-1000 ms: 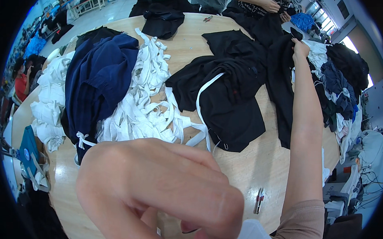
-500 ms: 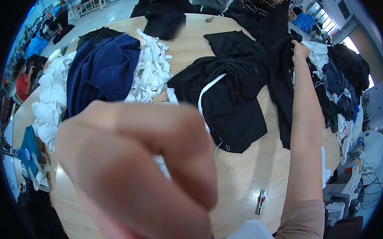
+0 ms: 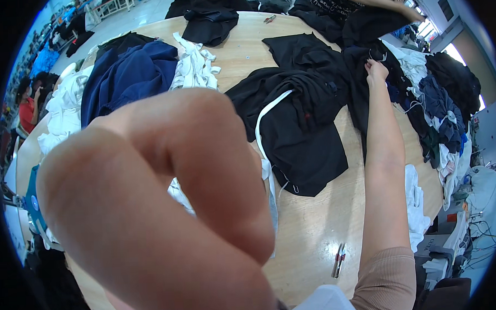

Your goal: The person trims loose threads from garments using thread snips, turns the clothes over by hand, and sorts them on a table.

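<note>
Reaching right hand [image 3: 377, 69], garment [image 3: 366, 91] seemingly lengthwise away

We held our left hand [image 3: 151, 213] raised close before the camera, blurred; our right hand [image 3: 377, 71] reached far out, fingers pinched.

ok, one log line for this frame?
left hand: raised close to camera, hold unclear | right hand: on black garment | wooden table

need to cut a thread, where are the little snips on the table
In the head view the small snips lie on the bare wooden table near its front edge, just left of the person's outstretched right forearm and below the black garment.
</note>
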### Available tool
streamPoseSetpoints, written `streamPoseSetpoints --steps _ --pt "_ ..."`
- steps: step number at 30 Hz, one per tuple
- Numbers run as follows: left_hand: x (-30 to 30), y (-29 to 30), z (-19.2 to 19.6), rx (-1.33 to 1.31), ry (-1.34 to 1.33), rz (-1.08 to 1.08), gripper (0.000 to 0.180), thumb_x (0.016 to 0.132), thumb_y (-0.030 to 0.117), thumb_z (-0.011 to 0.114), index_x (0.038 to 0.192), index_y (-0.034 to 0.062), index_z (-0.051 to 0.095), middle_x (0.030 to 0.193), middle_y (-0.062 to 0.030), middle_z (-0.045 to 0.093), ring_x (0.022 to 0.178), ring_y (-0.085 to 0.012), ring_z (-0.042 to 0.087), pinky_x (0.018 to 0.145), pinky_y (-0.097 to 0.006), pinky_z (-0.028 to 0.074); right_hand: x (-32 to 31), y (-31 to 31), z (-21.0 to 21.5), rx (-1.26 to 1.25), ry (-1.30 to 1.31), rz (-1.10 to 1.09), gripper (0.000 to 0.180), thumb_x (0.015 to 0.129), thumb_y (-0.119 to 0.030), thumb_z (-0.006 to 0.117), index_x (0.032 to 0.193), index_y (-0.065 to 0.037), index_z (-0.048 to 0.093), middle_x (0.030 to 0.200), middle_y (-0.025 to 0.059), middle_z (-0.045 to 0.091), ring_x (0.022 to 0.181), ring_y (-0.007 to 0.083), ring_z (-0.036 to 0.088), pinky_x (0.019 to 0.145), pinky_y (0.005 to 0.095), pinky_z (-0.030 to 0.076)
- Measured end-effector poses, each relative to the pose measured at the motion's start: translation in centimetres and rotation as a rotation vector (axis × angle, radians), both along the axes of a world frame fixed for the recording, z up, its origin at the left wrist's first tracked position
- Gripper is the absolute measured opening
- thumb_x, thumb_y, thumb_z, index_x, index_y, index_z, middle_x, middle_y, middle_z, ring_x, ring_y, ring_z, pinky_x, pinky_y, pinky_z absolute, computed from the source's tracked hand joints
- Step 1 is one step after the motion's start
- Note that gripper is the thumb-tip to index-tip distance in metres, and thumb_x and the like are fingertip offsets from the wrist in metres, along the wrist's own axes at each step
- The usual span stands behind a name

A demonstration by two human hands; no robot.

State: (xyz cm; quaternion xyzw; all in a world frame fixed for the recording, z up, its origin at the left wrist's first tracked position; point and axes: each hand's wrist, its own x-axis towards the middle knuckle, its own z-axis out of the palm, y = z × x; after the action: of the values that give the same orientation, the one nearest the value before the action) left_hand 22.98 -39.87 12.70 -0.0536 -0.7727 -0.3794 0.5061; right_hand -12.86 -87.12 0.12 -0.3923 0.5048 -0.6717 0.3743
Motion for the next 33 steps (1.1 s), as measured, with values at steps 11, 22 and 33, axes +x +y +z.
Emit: streamPoseSetpoints --steps 11,22,33 --pt "0.2 0.7 1.4 0.159 -0.098 0.05 0.029 0.073 0.034 0.078 0.09 0.0168 0.063 0.088 -0.0012 0.056 0.073 -0.0107 0.054 0.072 -0.032 0.038 -2.1 -0.9 4.3 -0.126 0.007 -0.184 0.015 0.068 0.005 0.07 0.082 0.004 0.066 0.08 0.0092 0.066 0.072 0.0182 0.062 0.068 0.0286 0.051" --pt "1.0 1.2 1.5 0.168 -0.157 0.111 0.026 0.073 0.035 0.078 0.089 0.0178 0.066 0.089 -0.0011 0.057 0.075 -0.0107 0.054 0.072 -0.033 0.037 0.3 -0.3 5.0 0.073 0.056 -0.104 0.019 0.071 -0.006 0.072 0.087 0.002 0.065 0.092 0.0125 0.065 0.081 0.021 0.064 0.064 0.0266 0.046" --pt "2.3 0.9 1.8 0.18 -0.235 0.059 0.026 0.079 0.04 0.071 0.087 0.0188 0.058 0.087 0.0023 0.053 0.075 -0.0094 0.047 0.071 -0.031 0.033 7.5 16.3 7.8 -0.313 0.715 0.676 0.034 0.08 -0.011 0.062 0.113 -0.007 0.063 0.106 0.0054 0.062 0.101 0.0127 0.056 0.09 0.0242 0.041"
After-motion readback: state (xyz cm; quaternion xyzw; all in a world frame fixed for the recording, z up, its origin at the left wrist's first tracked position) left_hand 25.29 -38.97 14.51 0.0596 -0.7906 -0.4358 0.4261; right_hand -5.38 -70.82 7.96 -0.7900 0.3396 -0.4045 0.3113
